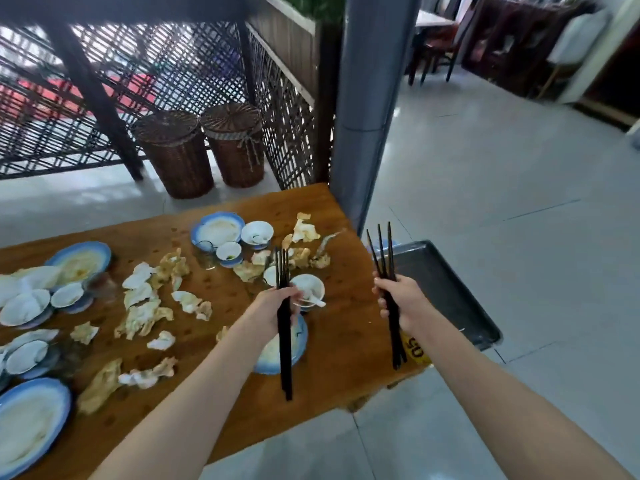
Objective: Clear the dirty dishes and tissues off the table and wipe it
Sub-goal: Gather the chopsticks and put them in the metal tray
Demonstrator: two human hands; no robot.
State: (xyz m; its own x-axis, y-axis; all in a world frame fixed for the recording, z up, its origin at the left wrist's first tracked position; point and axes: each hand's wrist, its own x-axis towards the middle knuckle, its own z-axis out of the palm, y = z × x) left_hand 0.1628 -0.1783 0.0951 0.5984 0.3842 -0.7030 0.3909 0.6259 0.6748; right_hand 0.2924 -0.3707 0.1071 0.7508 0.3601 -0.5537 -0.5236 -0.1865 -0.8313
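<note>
Black chopsticks (282, 268) are standing upright in the left grip (277, 303), which is clamping their middle above a plate (273, 358) near the surface (346, 341) edge. The right grip (398, 299) is clamping a second bundle (381, 251) beside the tray (443, 282).

I am judging that this second bundle, which is fanning out at the tips, is sitting loosely, so one stick could be slipping out and dropping to the floor (485, 202) before it is over the tray. The left bundle's low ends could also be knocking the bowl (308, 285) if the hand is swinging.

Stained tissues (145, 313), dishes (218, 230) and shells (24, 306) are still lying across the wooden surface. Behind it, two baskets (176, 154) are standing by a lattice screen (104, 81) and a grey pillar (370, 98).
</note>
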